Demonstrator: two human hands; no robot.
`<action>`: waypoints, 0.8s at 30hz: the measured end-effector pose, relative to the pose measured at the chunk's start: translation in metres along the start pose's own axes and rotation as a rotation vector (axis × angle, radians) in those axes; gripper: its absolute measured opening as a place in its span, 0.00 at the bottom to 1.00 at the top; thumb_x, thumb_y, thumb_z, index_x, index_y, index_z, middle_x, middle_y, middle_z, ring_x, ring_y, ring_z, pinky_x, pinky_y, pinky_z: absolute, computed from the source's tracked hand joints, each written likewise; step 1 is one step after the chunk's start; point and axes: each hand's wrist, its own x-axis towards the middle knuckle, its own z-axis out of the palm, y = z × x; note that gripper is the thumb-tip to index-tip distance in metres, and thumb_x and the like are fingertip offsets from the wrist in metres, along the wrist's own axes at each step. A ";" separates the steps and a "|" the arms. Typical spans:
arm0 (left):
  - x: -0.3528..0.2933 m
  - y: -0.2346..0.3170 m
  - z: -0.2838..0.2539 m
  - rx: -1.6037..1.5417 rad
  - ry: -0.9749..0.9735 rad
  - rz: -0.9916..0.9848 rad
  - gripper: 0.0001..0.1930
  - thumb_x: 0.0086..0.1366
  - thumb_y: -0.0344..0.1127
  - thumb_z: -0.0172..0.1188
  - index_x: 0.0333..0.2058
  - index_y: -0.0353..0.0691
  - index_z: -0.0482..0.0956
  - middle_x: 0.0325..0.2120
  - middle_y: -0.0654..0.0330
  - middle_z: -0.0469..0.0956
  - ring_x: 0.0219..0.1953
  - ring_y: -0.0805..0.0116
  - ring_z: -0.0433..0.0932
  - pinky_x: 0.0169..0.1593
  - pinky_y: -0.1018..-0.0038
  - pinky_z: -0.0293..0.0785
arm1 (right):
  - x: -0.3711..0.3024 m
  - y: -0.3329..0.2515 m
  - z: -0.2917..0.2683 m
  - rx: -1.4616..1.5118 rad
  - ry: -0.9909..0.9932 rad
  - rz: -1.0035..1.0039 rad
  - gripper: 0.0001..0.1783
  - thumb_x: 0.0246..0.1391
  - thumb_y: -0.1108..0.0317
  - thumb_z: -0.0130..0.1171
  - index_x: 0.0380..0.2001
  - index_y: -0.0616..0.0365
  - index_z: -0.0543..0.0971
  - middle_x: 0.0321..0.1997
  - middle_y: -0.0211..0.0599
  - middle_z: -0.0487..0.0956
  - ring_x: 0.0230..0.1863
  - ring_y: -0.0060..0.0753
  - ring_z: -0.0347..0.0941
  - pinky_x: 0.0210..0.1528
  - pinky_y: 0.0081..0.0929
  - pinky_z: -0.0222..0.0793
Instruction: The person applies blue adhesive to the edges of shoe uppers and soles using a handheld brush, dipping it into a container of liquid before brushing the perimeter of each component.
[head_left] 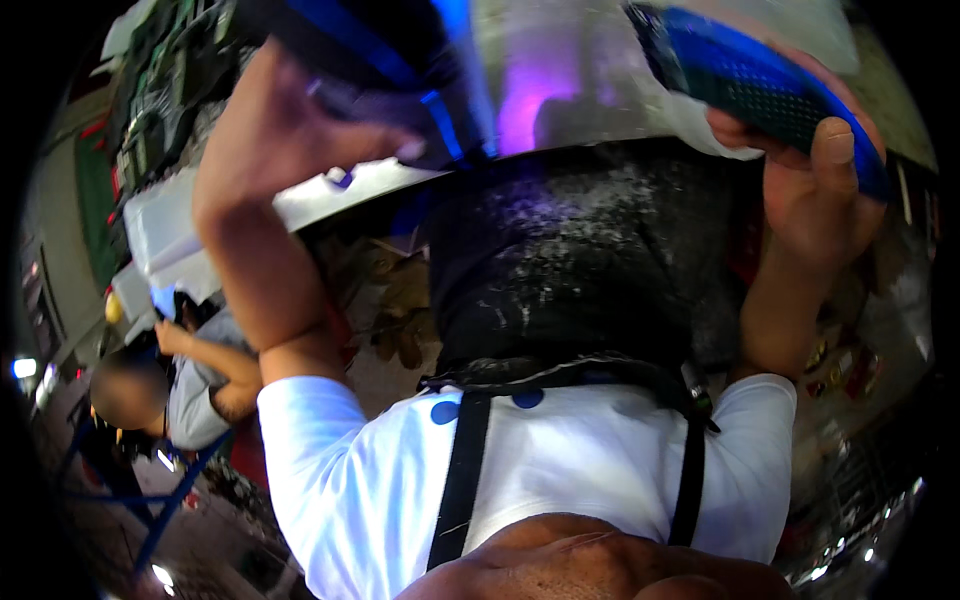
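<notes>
My right hand [815, 190] grips a blue perforated board [760, 95] at two o'clock, thumb pressed on its face. My left hand [300, 120] is raised at eleven o'clock against a blue-strapped dark object [370, 50]. Below hangs my black apron [580, 260], and another person [160, 385] sits at eight o'clock.

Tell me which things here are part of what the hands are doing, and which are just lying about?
In hand:
- blue perforated piece, gripped by the right hand
- dark blue item, at the left hand; grip unclear
- shiny metal surface between them

Lying about:
- white containers
- green machinery
- another person, seated nearby
</notes>
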 end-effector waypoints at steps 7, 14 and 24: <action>-0.044 -0.045 0.041 -0.059 0.390 0.453 0.38 0.40 0.24 0.84 0.51 0.29 0.74 0.42 0.53 0.81 0.37 0.68 0.80 0.39 0.74 0.80 | -0.040 -0.011 -0.020 -0.682 0.462 0.301 0.13 0.58 0.67 0.70 0.44 0.61 0.85 0.27 0.29 0.82 0.26 0.15 0.74 0.29 0.15 0.68; -0.063 -0.055 0.064 0.024 0.619 0.272 0.42 0.41 0.24 0.84 0.56 0.28 0.72 0.48 0.51 0.80 0.48 0.61 0.81 0.54 0.65 0.79 | -0.039 -0.007 -0.032 -0.543 0.249 0.361 0.13 0.59 0.74 0.67 0.47 0.65 0.84 0.32 0.31 0.82 0.30 0.13 0.73 0.29 0.13 0.64; -0.046 -0.051 0.039 -0.396 0.414 0.355 0.57 0.42 0.22 0.81 0.70 0.32 0.56 0.58 0.48 0.74 0.55 0.57 0.79 0.57 0.62 0.77 | -0.035 -0.016 -0.041 -0.030 0.457 0.652 0.12 0.60 0.65 0.66 0.39 0.64 0.78 0.27 0.32 0.79 0.23 0.21 0.74 0.20 0.19 0.67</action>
